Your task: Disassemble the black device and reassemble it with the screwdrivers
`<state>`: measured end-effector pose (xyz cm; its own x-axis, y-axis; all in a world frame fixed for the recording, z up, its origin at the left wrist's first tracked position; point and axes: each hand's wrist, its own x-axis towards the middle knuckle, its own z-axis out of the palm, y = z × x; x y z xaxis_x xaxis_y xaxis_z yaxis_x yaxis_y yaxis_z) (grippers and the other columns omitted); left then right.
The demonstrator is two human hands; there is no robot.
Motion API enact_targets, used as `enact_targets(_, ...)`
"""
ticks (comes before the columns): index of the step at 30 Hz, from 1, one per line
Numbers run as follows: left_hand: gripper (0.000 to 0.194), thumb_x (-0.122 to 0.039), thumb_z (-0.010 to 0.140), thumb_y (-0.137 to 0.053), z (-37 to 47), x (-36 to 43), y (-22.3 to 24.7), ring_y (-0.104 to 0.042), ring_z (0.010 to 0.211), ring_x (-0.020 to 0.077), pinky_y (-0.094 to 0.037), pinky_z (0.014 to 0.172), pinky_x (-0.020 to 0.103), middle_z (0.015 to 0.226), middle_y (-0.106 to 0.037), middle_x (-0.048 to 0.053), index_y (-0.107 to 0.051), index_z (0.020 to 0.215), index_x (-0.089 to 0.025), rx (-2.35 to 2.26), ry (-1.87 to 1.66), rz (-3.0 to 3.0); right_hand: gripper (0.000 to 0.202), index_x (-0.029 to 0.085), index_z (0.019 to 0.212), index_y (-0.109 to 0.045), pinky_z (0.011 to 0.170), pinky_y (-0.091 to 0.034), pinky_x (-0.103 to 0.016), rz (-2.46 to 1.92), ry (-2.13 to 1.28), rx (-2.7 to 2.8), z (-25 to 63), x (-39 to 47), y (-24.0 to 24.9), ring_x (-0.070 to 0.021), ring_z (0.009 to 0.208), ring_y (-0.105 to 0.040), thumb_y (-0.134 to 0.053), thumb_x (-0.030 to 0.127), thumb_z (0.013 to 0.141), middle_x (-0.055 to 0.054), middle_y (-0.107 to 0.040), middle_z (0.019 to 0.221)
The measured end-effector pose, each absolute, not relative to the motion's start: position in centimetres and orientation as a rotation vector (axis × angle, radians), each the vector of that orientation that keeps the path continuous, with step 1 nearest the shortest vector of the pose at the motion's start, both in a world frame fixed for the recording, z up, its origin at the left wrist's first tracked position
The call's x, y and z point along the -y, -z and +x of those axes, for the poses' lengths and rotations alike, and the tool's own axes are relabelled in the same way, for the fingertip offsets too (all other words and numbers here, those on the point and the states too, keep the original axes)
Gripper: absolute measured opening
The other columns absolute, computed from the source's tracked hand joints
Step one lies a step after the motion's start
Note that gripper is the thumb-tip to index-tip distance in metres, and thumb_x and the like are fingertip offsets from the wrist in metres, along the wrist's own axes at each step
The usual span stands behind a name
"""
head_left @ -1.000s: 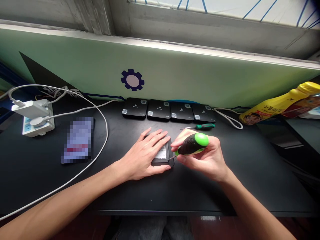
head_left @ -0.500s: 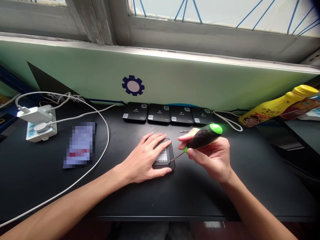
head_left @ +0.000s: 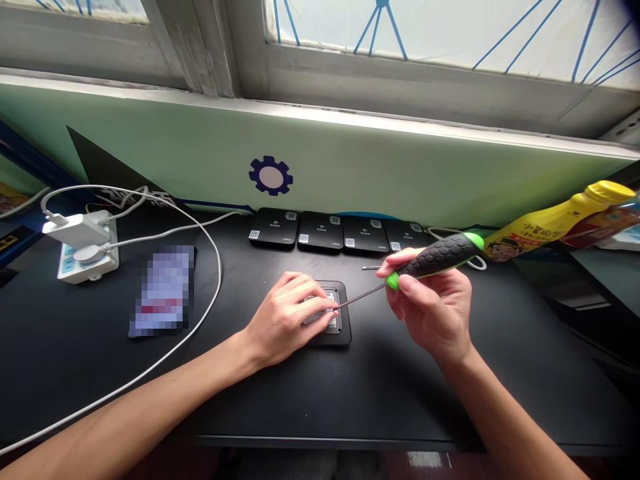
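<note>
A black screwdriver (head_left: 437, 257) with green ends lies in my right hand (head_left: 435, 303), fingers wrapped round its handle. Its thin shaft points left and down, and the tip meets the fingertips of my left hand (head_left: 293, 310). The thumb and forefinger of that hand are pinched together at the tip; whatever is between them is too small to make out. Under the left hand a flat black device (head_left: 343, 337) with rounded corners lies on the desk, its printed label partly covered by my fingers.
Several similar black devices (head_left: 320, 232) stand in a row along the green panel. A metal rod (head_left: 371, 268) lies behind my right hand. At left are a power strip (head_left: 87, 257), white cables and a pixelated item (head_left: 163, 290); at right, a yellow bottle (head_left: 555, 223).
The screwdriver tip has left the device's lower right corner and now meets my left fingertips. My left hand has gone from spread flat to a pinch. The screwdriver leans flatter.
</note>
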<state>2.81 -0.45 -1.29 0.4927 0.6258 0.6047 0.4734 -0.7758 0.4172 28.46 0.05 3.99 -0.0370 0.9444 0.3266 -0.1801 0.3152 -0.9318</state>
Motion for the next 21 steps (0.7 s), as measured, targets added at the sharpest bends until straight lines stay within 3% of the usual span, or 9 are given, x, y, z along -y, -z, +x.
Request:
enact_targets(7, 0.012, -0.02, 0.112, -0.068, 2.5, 0.2, 1.8, -0.07, 0.093, 0.0198, -0.055, 0.097, 0.042, 0.104, -0.082, 0.004, -0.08, 0.115, -0.022, -0.964, -1.124, 2.566, 0.03, 0.025, 0.125, -0.081, 0.04, -0.04, -0.024, -0.817, -1.121, 1.171, 28.3, -0.5, -4.3, -0.0133, 0.06, -0.058, -0.08, 0.026, 0.095, -0.005, -0.079, 0.099)
enact_targets(9, 0.015, -0.021, 0.114, -0.066, 2.5, 0.3, 1.7, -0.071, 0.094, 0.0205, -0.054, 0.095, 0.043, 0.103, -0.081, 0.005, -0.08, 0.115, -0.022, -0.989, -1.108, 2.533, 0.034, 0.026, 0.129, -0.078, 0.042, -0.037, -0.023, -0.801, -1.151, 1.099, 28.4, -0.8, -4.5, -0.0129, 0.058, -0.054, -0.077, 0.029, 0.095, -0.002, -0.076, 0.088)
enact_targets(12, 0.02, -0.023, 0.115, -0.061, 2.6, 0.5, 1.1, -0.071, 0.093, 0.0216, -0.054, 0.092, 0.043, 0.101, -0.08, 0.007, -0.081, 0.112, -0.02, -1.022, -1.116, 2.415, 0.016, 0.025, 0.11, -0.078, 0.044, -0.03, -0.024, -0.75, -1.251, 1.06, 28.4, -1.1, -4.5, -0.0104, 0.044, -0.035, -0.072, 0.037, 0.101, 0.006, -0.057, 0.054)
enact_targets(14, 0.024, -0.024, 0.116, -0.06, 2.6, 0.7, 0.3, -0.071, 0.091, 0.0213, -0.056, 0.087, 0.041, 0.101, -0.08, 0.008, -0.083, 0.111, -0.019, -0.996, -1.148, 2.251, 0.018, 0.023, 0.093, -0.076, 0.044, -0.026, -0.025, -0.727, -1.345, 1.111, 28.4, -1.2, -4.3, -0.0089, 0.039, -0.025, -0.072, 0.037, 0.103, 0.009, -0.046, 0.042)
enact_targets(16, 0.026, -0.027, 0.115, -0.061, 2.6, 1.0, -0.6, -0.074, 0.089, 0.0207, -0.059, 0.083, 0.038, 0.1, -0.081, 0.009, -0.086, 0.112, -0.018, -0.885, -1.146, 2.03, 0.02, 0.021, 0.091, -0.077, 0.047, -0.029, -0.027, -0.728, -1.434, 1.219, 28.4, -1.0, -4.0, -0.0092, 0.04, -0.031, -0.073, 0.035, 0.104, 0.007, -0.049, 0.042)
enact_targets(18, 0.029, -0.031, 0.115, -0.063, 2.7, 1.3, -1.3, -0.077, 0.088, 0.0212, -0.063, 0.082, 0.036, 0.097, -0.083, 0.009, -0.089, 0.11, -0.018, -0.748, -1.087, 1.786, 0.023, 0.019, 0.102, -0.082, 0.053, -0.036, -0.028, -0.706, -1.518, 1.331, 28.6, -0.7, -3.7, -0.0115, 0.045, -0.042, -0.072, 0.038, 0.107, 0.006, -0.05, 0.043)
enact_targets(21, 0.034, -0.038, 0.114, -0.065, 2.8, 1.7, -1.7, -0.078, 0.08, 0.0203, -0.066, 0.075, 0.034, 0.094, -0.083, 0.011, -0.09, 0.108, -0.015, -0.639, -0.981, 1.442, 0.029, 0.02, 0.111, -0.084, 0.052, -0.035, -0.028, -0.698, -1.64, 1.374, 28.9, -0.2, -3.8, -0.0116, 0.047, -0.043, -0.069, 0.046, 0.11, 0.008, -0.045, 0.048)
